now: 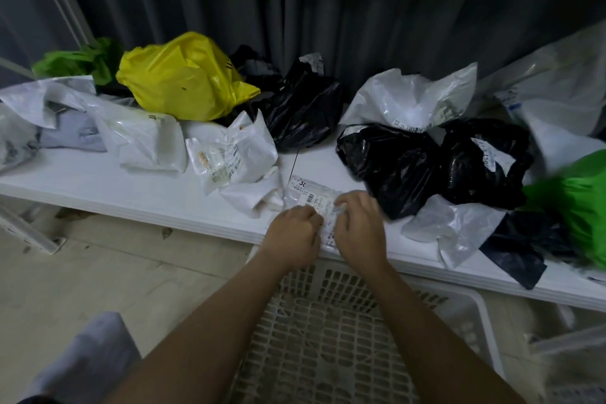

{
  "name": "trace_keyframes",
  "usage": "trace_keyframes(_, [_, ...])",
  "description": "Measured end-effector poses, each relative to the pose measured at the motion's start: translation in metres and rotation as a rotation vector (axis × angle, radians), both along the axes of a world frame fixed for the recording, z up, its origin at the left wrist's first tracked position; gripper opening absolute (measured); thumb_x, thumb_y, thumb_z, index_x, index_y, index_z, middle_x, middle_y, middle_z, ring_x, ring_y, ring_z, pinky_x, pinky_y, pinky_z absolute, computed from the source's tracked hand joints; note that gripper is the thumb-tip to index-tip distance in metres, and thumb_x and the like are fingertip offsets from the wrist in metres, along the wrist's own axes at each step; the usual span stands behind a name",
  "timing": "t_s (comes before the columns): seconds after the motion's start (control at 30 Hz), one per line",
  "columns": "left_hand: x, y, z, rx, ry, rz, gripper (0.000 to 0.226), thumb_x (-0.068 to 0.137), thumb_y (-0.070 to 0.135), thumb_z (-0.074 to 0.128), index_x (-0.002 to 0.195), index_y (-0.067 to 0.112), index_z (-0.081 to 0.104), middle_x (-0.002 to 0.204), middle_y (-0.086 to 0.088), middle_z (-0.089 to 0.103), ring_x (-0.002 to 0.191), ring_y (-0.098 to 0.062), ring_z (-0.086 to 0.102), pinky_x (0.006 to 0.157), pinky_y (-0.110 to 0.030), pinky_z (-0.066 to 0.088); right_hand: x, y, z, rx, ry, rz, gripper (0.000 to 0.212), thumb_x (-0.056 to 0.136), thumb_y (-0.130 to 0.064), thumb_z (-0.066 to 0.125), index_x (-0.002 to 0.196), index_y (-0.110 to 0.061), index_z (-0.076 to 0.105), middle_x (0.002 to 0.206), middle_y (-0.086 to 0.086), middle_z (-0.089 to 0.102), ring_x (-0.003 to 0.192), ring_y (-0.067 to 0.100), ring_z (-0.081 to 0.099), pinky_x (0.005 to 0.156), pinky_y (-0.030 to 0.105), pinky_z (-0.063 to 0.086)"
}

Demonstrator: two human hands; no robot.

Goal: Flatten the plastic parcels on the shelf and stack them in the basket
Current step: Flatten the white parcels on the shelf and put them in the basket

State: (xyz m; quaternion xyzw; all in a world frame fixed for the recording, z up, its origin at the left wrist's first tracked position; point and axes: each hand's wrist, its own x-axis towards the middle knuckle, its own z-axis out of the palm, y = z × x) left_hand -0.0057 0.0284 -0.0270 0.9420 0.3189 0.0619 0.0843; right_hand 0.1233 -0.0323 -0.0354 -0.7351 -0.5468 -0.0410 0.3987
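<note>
Glossy, crinkled plastic on the yellow bag and black bags; the shelf is smooth, matt white; the basket is pale plastic lattice; the curtain is matt cloth.

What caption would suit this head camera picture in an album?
Both hands, left and right, grip a small labelled parcel at the shelf edge, above a white basket.

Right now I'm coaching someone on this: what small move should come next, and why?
Probably press and smooth the white labelled parcel flat on the shelf: both hands, left hand and right hand, already hold its crumpled near end at the shelf edge, and the basket waits just below.
</note>
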Motion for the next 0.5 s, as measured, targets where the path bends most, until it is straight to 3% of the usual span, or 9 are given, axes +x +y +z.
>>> trace_keyframes(0.03, [0.004, 0.006, -0.002, -0.011, -0.071, 0.013, 0.057, 0.079, 0.032, 0.019, 0.104, 0.004, 0.062, 0.107, -0.017, 0.06, 0.099, -0.037, 0.058, 0.078, -0.041, 0.049, 0.001, 0.008, -0.006, -0.131, -0.071, 0.017, 0.047, 0.085, -0.022, 0.027, 0.111, -0.007, 0.063, 0.12, 0.014, 0.058, 0.113, 0.033, 0.051, 0.096, 0.038, 0.037])
trace_keyframes(0.07, [0.008, 0.011, -0.003, -0.018, -0.113, 0.025, 0.055, 0.083, 0.03, 0.022, 0.11, 0.003, 0.06, 0.112, -0.019, 0.059, 0.104, -0.038, 0.057, 0.081, -0.043, 0.05, 0.0, 0.014, -0.01, -0.286, -0.122, 0.021, 0.058, 0.09, -0.031, 0.019, 0.129, -0.011, 0.056, 0.14, 0.014, 0.048, 0.131, 0.034, 0.04, 0.108, 0.042, 0.029])
trace_keyframes(0.13, [0.015, 0.018, -0.008, -0.017, -0.019, 0.053, 0.052, 0.097, 0.03, 0.026, 0.143, 0.008, 0.037, 0.149, -0.018, 0.034, 0.138, -0.034, 0.031, 0.109, -0.044, 0.033, -0.001, 0.016, -0.023, -0.541, -0.168, 0.006, 0.072, 0.089, -0.046, -0.002, 0.15, -0.021, 0.027, 0.16, 0.005, 0.018, 0.147, 0.029, 0.009, 0.118, 0.046, 0.005])
trace_keyframes(0.2, [0.017, 0.024, -0.02, -0.017, 0.113, 0.074, 0.055, 0.103, 0.034, 0.02, 0.153, 0.018, 0.006, 0.161, -0.007, 0.001, 0.148, -0.024, -0.002, 0.12, -0.038, 0.007, -0.002, 0.015, -0.031, -0.593, -0.199, -0.011, 0.082, 0.081, -0.049, -0.016, 0.154, -0.026, 0.012, 0.162, 0.001, 0.005, 0.148, 0.025, -0.005, 0.118, 0.045, -0.006])
trace_keyframes(0.23, [0.018, 0.025, -0.024, -0.01, 0.142, 0.084, 0.055, 0.103, 0.036, 0.015, 0.153, 0.019, 0.0, 0.161, -0.005, -0.006, 0.148, -0.022, -0.008, 0.12, -0.037, 0.001, -0.002, 0.015, -0.031, -0.599, -0.212, -0.019, 0.084, 0.078, -0.049, -0.018, 0.154, -0.026, 0.009, 0.162, 0.0, 0.002, 0.148, 0.024, -0.008, 0.118, 0.045, -0.008])
trace_keyframes(0.37, [0.019, 0.023, -0.033, 0.042, 0.13, 0.104, 0.069, 0.089, 0.043, -0.012, 0.153, 0.019, -0.001, 0.16, -0.006, -0.008, 0.147, -0.021, -0.013, 0.118, -0.036, -0.007, -0.001, 0.018, -0.033, -0.628, -0.234, -0.023, 0.084, 0.077, -0.049, -0.021, 0.154, -0.027, 0.005, 0.162, 0.0, -0.003, 0.148, 0.023, -0.01, 0.118, 0.045, -0.01])
trace_keyframes(0.5, [0.021, 0.024, -0.033, 0.032, 0.204, 0.099, 0.066, 0.093, 0.044, -0.01, 0.153, 0.017, -0.003, 0.16, -0.008, -0.009, 0.147, -0.023, -0.013, 0.119, -0.037, -0.009, 0.001, 0.02, -0.033, -0.676, -0.261, 0.006, 0.076, 0.084, -0.047, -0.017, 0.154, -0.027, 0.003, 0.162, 0.001, -0.005, 0.148, 0.022, -0.011, 0.118, 0.045, -0.01])
